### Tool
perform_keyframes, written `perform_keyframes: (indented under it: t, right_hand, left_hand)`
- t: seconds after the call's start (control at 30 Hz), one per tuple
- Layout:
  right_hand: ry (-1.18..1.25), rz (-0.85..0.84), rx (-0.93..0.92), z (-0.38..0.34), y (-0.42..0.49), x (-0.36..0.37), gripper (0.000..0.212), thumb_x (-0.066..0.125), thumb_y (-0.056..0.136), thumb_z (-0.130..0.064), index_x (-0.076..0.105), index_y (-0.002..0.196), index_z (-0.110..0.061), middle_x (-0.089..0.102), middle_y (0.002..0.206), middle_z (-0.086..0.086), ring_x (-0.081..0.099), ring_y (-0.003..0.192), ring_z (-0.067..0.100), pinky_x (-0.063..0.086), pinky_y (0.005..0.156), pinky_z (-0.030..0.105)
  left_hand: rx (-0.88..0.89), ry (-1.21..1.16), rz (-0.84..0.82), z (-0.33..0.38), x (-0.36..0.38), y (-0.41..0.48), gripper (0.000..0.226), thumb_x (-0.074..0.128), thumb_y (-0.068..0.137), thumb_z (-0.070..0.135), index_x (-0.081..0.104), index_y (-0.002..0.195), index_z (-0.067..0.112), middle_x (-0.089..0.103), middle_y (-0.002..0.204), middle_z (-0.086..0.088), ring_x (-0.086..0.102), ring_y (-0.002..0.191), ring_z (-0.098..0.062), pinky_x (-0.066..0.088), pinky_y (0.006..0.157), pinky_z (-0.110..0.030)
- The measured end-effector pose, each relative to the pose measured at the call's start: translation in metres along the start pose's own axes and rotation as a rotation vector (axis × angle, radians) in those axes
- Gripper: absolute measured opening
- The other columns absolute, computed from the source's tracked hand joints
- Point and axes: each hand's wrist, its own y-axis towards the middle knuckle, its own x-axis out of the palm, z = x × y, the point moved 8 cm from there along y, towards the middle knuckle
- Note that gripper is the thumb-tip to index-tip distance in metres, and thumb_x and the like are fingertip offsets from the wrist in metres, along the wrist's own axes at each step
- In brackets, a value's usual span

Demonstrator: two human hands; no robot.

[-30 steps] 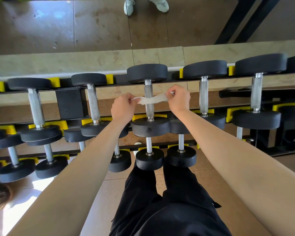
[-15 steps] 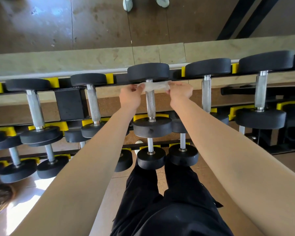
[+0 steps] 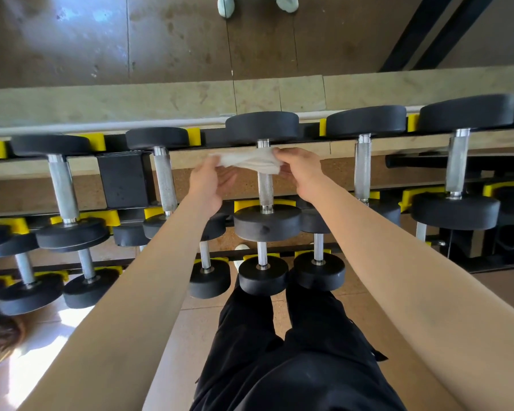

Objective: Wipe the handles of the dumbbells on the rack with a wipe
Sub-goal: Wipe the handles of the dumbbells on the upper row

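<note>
Nearest, at 6 o'clock, the person's black trousers (image 3: 294,366) fill the bottom of the view. Both bare forearms run up from 7 and 5 o'clock toward the centre. Just past the knees, the lower tier of the rack (image 3: 122,179) carries small dumbbells (image 3: 263,275) side by side in yellow cradles.

Above them, on the upper tier, the middle dumbbell (image 3: 266,222) lies with its handle (image 3: 264,188) pointing toward 12 o'clock. The white wipe (image 3: 250,163) is draped across the far end of that handle, close under the far head, and is stretched between the two hands. The left hand (image 3: 211,180), at the handle's 9 o'clock, pinches the wipe's left end at its fingertips, palm partly turned to the camera. The right hand (image 3: 301,170), at the handle's 3 o'clock, has its fingers (image 3: 288,154) curled round the wipe's right end.

The neighbouring dumbbells (image 3: 362,170) at 9 and 3 o'clock show bare knurled handles. Beyond the rack a pale ledge (image 3: 131,99) runs across, and at 12 o'clock a pair of pale shoes (image 3: 226,4) stands on the dark floor (image 3: 72,40).
</note>
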Motion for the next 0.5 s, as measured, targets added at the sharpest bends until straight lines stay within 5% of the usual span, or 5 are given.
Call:
perform_keyframes:
  t: [0.13,0.3,0.5]
  right_hand:
    - [0.078,-0.012,0.068,0.006,0.001,-0.008,0.031,0.068,0.093,-0.027,0.065,0.118,-0.010,0.072,0.112,0.009,0.069,0.103,0.023,0.057,0.092,0.034]
    - [0.083,-0.011,0.144,0.017,0.003,-0.015,0.035,0.062,0.097,-0.035,0.067,0.118,-0.008,0.073,0.111,0.009,0.069,0.103,0.024,0.058,0.090,0.036]
    - [0.182,-0.124,0.260,0.029,0.002,0.006,0.049,0.070,0.089,-0.046,0.057,0.128,-0.019,0.061,0.127,0.012,0.060,0.114,0.037,0.051,0.101,0.052]
  left_hand:
    - [0.054,-0.254,0.068,0.023,-0.032,0.002,0.032,0.051,0.103,0.021,0.053,0.132,0.006,0.069,0.118,-0.018,0.072,0.103,-0.030,0.061,0.082,-0.043]
    - [0.102,-0.197,0.108,0.026,-0.039,-0.003,0.026,0.051,0.103,0.020,0.056,0.124,0.007,0.068,0.116,-0.018,0.071,0.105,-0.030,0.059,0.092,-0.044]
    - [-0.033,-0.110,-0.056,-0.014,0.029,-0.002,0.027,0.045,0.106,0.027,0.053,0.122,0.007,0.070,0.119,-0.021,0.071,0.107,-0.032,0.056,0.097,-0.045]
